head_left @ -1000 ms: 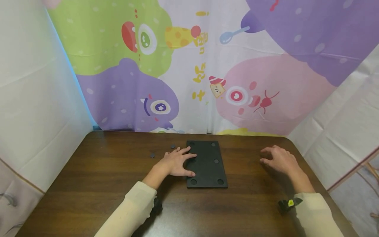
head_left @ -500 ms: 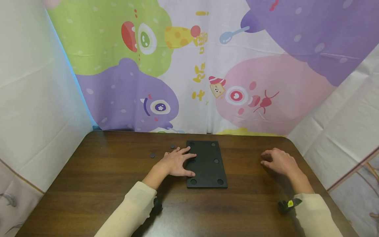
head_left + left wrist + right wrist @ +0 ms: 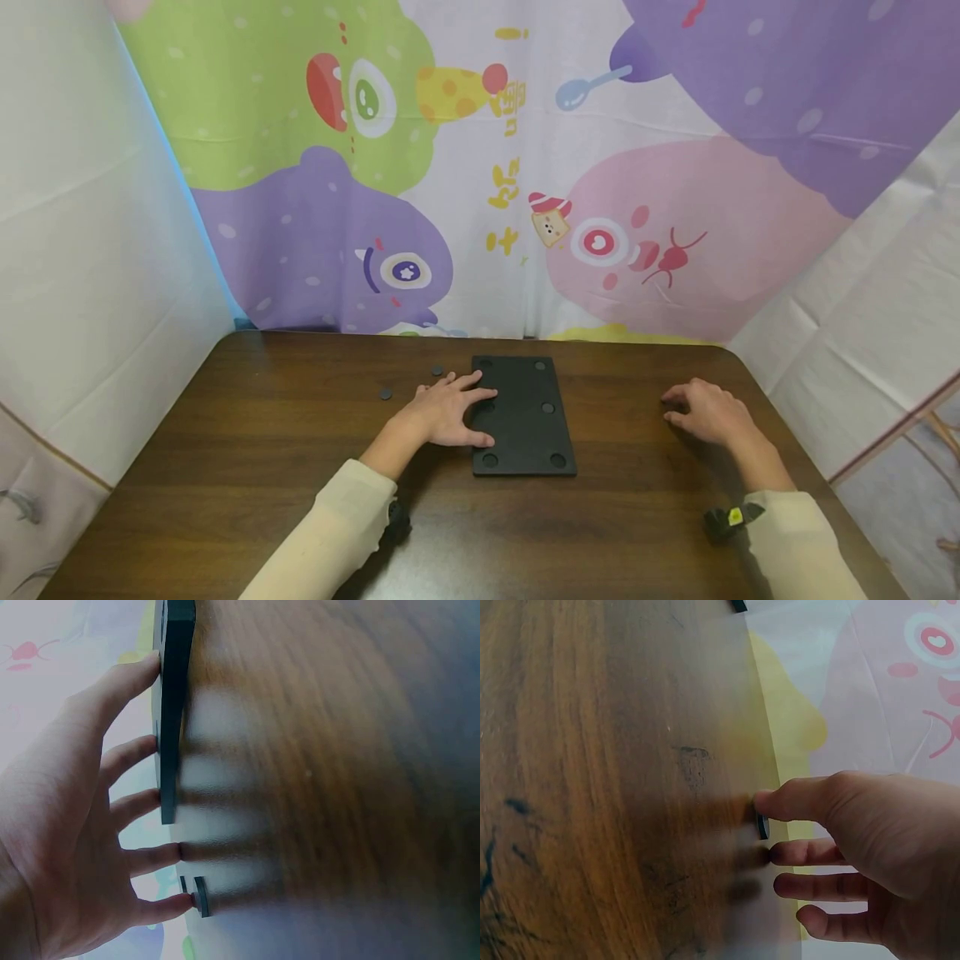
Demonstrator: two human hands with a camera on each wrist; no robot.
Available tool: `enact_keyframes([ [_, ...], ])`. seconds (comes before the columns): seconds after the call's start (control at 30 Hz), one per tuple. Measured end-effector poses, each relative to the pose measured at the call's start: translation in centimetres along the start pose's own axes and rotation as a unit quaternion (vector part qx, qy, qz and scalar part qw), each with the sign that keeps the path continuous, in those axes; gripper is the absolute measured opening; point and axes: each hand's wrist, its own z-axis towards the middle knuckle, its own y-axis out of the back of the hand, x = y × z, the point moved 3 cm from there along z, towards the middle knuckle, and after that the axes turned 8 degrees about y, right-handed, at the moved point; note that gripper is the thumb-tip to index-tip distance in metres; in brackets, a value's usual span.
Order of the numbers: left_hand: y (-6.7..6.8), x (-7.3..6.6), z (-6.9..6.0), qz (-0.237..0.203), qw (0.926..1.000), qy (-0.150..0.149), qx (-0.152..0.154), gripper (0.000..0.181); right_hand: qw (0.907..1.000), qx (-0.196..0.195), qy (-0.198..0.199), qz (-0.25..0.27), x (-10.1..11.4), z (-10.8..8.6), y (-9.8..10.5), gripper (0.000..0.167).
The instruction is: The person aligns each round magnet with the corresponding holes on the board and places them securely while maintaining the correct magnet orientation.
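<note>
Cream sleeves [image 3: 322,533]; black wrist cameras [image 3: 717,525], yellow patch [image 3: 735,516] on right one.

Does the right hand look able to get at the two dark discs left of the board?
Probably not directly: the black board and left hand lie between the right hand and those two discs; it would likely need to reach across.

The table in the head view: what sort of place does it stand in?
Probably a small, cloth-screened booth for tabletop work. A cartoon-printed cloth hangs behind the wooden table, white sheet-like panels flank it, and the left hand touches a black board lying on it.
</note>
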Motion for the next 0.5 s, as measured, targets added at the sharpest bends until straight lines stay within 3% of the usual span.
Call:
enact_keyframes([
  [0.13, 0.5, -0.5, -0.6, 0.007, 1.0000, -0.004, -0.002, 0.084, 1.0000, -0.001, 0.000, -0.001, -0.2, 0.0, -0.1, 0.035],
  [0.23, 0.4, -0.2, -0.3, 0.001, 1.0000, -0.005, -0.001, 0.086, 1.0000, -0.001, -0.001, 0.000, -0.3, 0.0, -0.1, 0.033],
  [0.5, -2.1, 2.3, 2.7, -0.016, 0.9998, -0.011, -0.009, 0.092, 1.0000, 0.003, 0.001, 0.001, -0.2, -0.1, -0.2, 0.029],
])
